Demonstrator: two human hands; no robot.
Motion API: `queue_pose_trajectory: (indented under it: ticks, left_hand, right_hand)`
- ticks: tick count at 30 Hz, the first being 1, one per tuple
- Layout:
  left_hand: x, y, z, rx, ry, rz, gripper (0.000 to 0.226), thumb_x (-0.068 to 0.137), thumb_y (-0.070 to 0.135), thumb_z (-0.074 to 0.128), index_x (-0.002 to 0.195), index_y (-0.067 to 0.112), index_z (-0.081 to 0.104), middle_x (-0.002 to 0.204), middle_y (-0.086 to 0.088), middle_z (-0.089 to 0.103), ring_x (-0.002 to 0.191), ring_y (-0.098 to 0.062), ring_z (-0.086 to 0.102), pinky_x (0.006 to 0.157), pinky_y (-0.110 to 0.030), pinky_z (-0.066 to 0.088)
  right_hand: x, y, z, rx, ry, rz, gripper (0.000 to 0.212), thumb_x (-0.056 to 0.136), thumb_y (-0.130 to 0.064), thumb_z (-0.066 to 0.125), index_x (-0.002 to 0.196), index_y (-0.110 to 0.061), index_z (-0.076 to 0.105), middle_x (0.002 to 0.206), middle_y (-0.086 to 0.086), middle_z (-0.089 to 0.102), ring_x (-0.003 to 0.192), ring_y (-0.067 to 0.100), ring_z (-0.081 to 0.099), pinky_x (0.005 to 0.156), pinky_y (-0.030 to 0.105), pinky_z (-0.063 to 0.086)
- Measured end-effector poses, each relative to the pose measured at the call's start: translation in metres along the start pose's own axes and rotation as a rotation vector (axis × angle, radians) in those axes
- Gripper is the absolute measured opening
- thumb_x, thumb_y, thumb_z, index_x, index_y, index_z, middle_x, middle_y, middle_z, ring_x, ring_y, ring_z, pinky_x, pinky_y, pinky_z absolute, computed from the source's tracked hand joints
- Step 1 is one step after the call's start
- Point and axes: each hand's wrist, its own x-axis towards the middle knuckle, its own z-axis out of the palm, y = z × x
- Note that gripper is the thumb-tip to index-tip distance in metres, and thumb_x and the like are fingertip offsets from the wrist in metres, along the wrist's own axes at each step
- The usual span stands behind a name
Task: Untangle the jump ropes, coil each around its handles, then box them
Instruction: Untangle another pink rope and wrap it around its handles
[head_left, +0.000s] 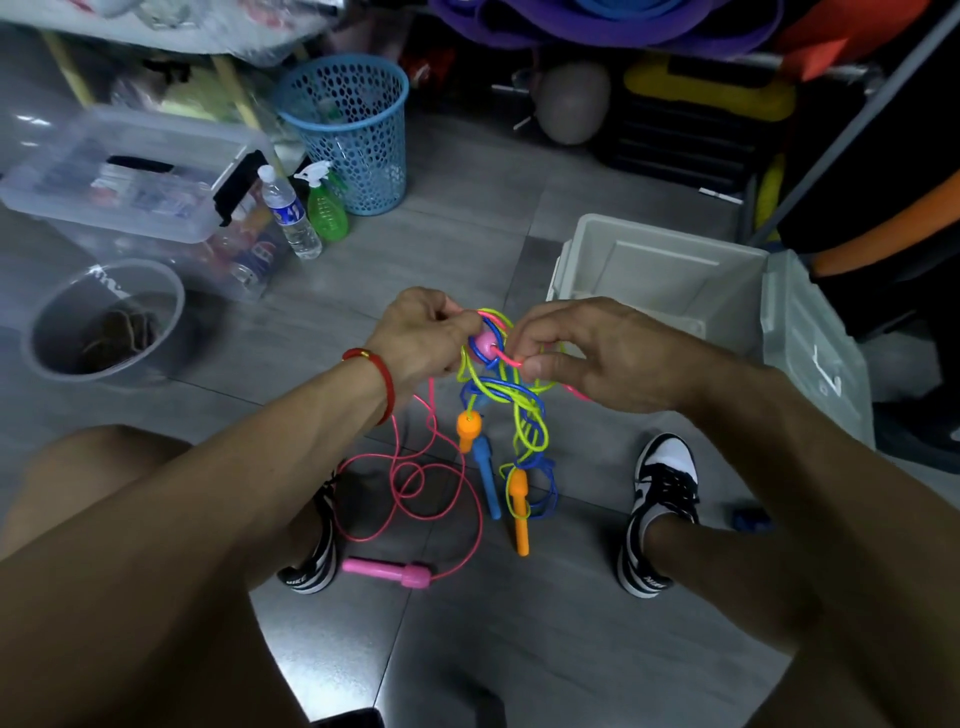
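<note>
Still knotted: left hand (423, 332) pinches the pink handle (484, 347) inside the tangle (506, 395), right hand (597, 351) fingers (535, 366) pinch a pink loop beside it, likely to free it; box (670, 280) waits open just right of the tangle.

Left hand (423, 332) and right hand (587, 353) raised close together, fingers pinched.

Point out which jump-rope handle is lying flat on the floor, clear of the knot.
The pink handle, lying on the tiles near the left shoe. The two orange handles and the blue handle hang from the tangle held up by both hands.
</note>
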Motion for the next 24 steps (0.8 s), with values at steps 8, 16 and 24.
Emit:
queue_pose_trajectory:
  ticks: [8, 16, 24]
  left_hand:
    - [0.003, -0.003, -0.004, 0.166, -0.122, 0.191, 0.016, 0.085, 0.024, 0.066, 0.086, 0.016, 0.052, 0.070, -0.007, 0.062, 0.053, -0.017, 0.055, 0.056, -0.030, 0.046]
    - [0.001, -0.001, -0.003, 0.335, -0.259, 0.215, 0.014, 0.087, 0.022, 0.060, 0.099, 0.015, 0.058, 0.079, -0.012, 0.067, 0.069, -0.026, 0.060, 0.067, -0.043, 0.053]
    - [0.008, -0.004, -0.011, 0.199, -0.103, -0.033, 0.022, 0.085, 0.011, 0.058, 0.072, -0.003, 0.067, 0.057, -0.021, 0.055, 0.044, -0.023, 0.042, 0.047, -0.026, 0.034]
  right_hand:
    - [0.001, -0.013, -0.005, 0.779, 0.427, 0.452, 0.028, 0.102, -0.008, 0.048, 0.078, -0.009, 0.062, 0.104, 0.028, 0.070, 0.093, 0.036, 0.067, 0.095, 0.051, 0.050]
    - [-0.002, -0.012, -0.010, 0.845, 0.470, 0.567, 0.022, 0.102, -0.008, 0.046, 0.095, 0.000, 0.066, 0.107, 0.023, 0.072, 0.095, 0.029, 0.064, 0.088, 0.039, 0.047]
    - [0.000, -0.006, -0.008, 0.193, 0.503, 0.394, 0.027, 0.093, -0.044, 0.046, 0.071, -0.039, 0.062, 0.092, -0.009, 0.073, 0.102, 0.021, 0.059, 0.095, 0.045, 0.044]
